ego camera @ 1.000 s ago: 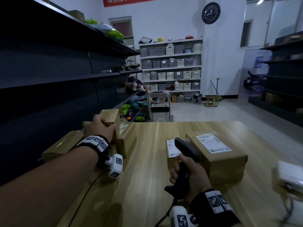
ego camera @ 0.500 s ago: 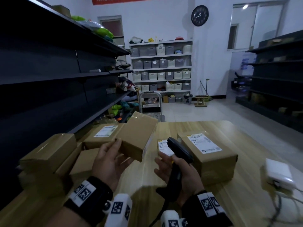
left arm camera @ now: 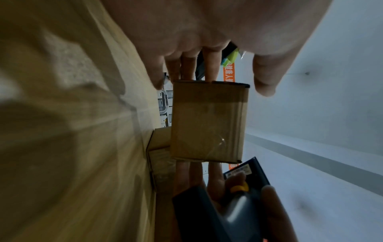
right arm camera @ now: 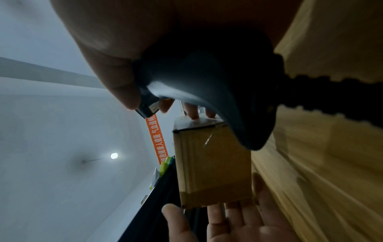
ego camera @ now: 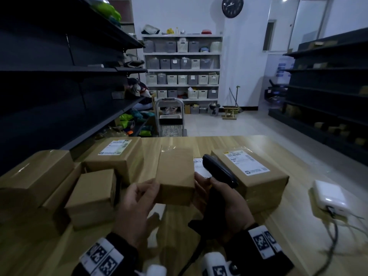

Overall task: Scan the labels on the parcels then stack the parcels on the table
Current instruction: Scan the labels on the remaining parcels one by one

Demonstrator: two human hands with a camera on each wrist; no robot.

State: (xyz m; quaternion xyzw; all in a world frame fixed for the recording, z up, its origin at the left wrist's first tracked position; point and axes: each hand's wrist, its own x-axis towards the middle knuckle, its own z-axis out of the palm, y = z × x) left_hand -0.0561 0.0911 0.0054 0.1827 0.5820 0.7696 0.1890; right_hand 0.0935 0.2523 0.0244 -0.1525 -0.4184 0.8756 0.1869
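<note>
My left hand [ego camera: 147, 194] holds a small plain cardboard parcel [ego camera: 175, 176] above the wooden table [ego camera: 219, 144], thumb on its near left face and fingers behind it. No label shows on the faces turned to me. My right hand [ego camera: 225, 204] grips a black handheld scanner [ego camera: 219, 172], and its fingertips touch the parcel's right end. In the left wrist view the parcel [left arm camera: 207, 122] hangs between both hands, with the scanner [left arm camera: 238, 212] beyond it. The right wrist view shows the scanner [right arm camera: 207, 81] above the parcel [right arm camera: 213, 163].
A large labelled parcel [ego camera: 249, 172] lies right of the scanner, with a smaller labelled one [ego camera: 199, 166] half hidden behind it. Several parcels sit at the left, one labelled [ego camera: 117, 156]. A white device [ego camera: 330, 196] with cables lies far right. Dark shelving [ego camera: 59, 86] flanks the table.
My left hand lifted the small parcel from the left pile and carried it to the middle beside the scanner. It turned a plain face towards me, and my right fingertips now touch it.
</note>
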